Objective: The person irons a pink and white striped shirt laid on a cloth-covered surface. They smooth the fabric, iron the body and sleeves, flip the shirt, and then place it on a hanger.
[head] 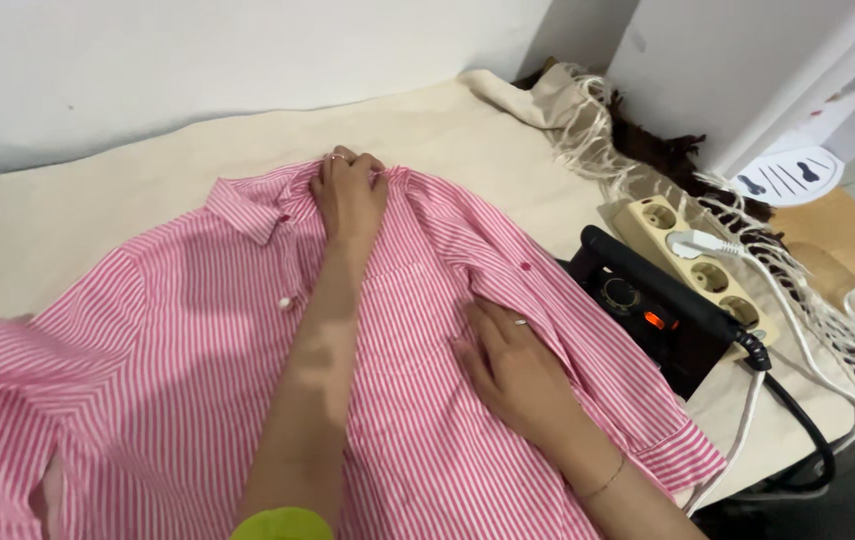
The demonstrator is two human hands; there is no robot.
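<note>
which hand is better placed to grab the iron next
Probably the right hand: it lies flat on the pink striped shirt just beside the black iron. The left hand is up at the collar, farther away.
</note>
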